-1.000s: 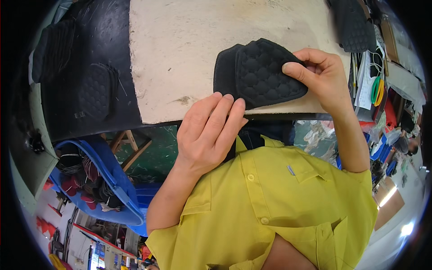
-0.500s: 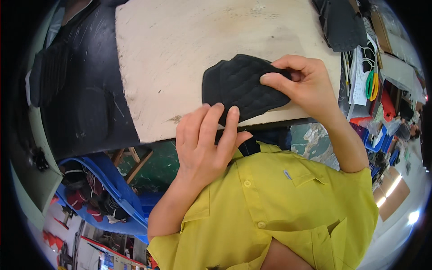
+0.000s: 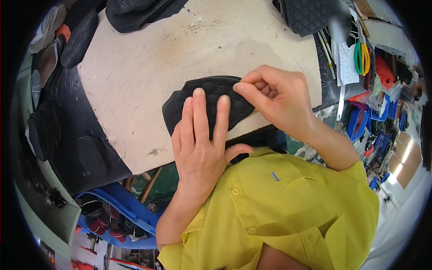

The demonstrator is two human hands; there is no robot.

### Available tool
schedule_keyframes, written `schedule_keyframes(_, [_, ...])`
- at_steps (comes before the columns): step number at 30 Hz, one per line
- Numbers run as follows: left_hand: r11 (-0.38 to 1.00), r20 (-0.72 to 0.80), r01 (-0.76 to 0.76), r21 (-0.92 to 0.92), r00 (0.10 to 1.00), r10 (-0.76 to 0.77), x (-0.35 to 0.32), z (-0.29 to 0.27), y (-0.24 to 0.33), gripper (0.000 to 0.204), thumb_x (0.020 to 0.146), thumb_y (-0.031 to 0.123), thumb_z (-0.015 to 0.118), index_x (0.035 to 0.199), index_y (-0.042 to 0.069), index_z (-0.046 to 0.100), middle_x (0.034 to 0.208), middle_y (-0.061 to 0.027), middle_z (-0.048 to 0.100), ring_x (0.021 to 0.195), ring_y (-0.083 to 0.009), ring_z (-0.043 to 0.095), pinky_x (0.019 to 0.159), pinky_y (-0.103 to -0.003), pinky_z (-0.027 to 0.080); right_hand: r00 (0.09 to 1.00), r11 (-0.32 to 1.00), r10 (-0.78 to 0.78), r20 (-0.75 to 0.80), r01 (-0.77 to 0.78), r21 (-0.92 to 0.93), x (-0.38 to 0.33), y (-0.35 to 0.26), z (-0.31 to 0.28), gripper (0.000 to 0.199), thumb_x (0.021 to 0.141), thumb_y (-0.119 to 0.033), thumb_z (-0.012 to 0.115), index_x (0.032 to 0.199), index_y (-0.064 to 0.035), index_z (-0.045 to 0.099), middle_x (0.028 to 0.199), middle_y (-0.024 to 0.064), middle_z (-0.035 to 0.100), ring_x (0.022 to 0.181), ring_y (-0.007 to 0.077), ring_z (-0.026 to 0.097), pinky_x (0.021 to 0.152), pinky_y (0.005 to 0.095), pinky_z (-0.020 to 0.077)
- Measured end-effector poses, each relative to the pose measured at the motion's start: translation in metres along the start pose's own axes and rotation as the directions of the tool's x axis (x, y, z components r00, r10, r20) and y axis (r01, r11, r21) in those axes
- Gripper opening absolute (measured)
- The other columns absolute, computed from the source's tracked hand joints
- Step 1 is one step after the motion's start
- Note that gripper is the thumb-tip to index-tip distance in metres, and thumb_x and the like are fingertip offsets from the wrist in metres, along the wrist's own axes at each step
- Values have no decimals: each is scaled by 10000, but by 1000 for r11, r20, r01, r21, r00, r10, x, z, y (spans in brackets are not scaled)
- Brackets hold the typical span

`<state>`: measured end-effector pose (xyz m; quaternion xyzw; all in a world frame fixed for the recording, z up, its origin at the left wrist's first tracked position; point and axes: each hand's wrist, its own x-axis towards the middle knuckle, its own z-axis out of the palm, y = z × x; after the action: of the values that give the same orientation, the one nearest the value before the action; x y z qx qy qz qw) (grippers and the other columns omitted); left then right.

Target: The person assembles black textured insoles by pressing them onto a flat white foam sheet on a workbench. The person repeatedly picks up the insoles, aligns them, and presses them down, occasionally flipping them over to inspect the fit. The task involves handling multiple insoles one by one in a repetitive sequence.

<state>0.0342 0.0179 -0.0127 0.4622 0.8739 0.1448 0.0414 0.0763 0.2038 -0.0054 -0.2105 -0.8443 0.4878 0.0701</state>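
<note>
A black quilted fabric piece [image 3: 211, 105] with a stepped outline lies near the board's front edge; a second edge shows beneath its left and far sides, so it may be layered. My left hand [image 3: 198, 150] rests flat on it, fingers stretched and spread across the quilting, thumb out toward my shirt. At its right corner, the thumb and forefinger of my right hand [image 3: 283, 101] pinch the edge, the other fingers curled behind. Part of the piece is hidden under my left fingers.
Under the work is a worn pale board [image 3: 130, 94] on a black tabletop [image 3: 101, 155]. Dark cloth [image 3: 139, 15] lies at the far edge. Black quilted pieces [image 3: 306, 18], pens [image 3: 327, 54] and green-and-yellow handles [image 3: 361, 58] are at right. A blue bin [image 3: 155, 220] stands below left.
My left fingers have slid from the piece's near edge onto its middle and flattened. My right hand has shifted its pinch to the corner edge. The view has turned somewhat.
</note>
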Motion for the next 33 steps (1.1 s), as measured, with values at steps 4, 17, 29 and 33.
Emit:
schedule_keyframes(4, [1000,-7,8,7,1000,-8,0,1,3,804,683,722,586,1333,250,606,1500,-236,361,1308,-394,387,1005,-447,366,999,996,-15,33,18,-92,7,-4,0,146,813,-111,761,784,-7,662,594,86,625,478,171,608,456,275,455])
schedule_keyframes(17, [643,-175,24,-765,954,-244,-6,-59,-16,221,673,-114,746,877,-43,704,761,-125,695,664,-228,661,621,-293,503,826,836,-548,131,536,117,-15,-37,-20,304,699,-158,829,966,-86,703,959,78,684,904,255,649,762,365,506])
schedule_keyframes(29, [451,-240,455,-768,449,-861,-114,-63,-185,246,929,112,682,1114,-45,642,1030,-68,677,875,-116,607,798,-243,472,874,518,-443,-201,66,-853,80,35,-124,370,809,-305,768,1091,-76,694,1011,111,686,889,304,662,772,379,516])
schedule_keyframes(33, [681,-552,657,-323,453,-700,-102,-56,-188,352,881,168,743,1181,6,659,1146,-83,671,1027,-196,613,897,-323,464,826,342,-526,-203,-12,-940,77,32,-116,384,821,-367,744,1091,-97,703,1003,91,684,880,314,660,737,382,522])
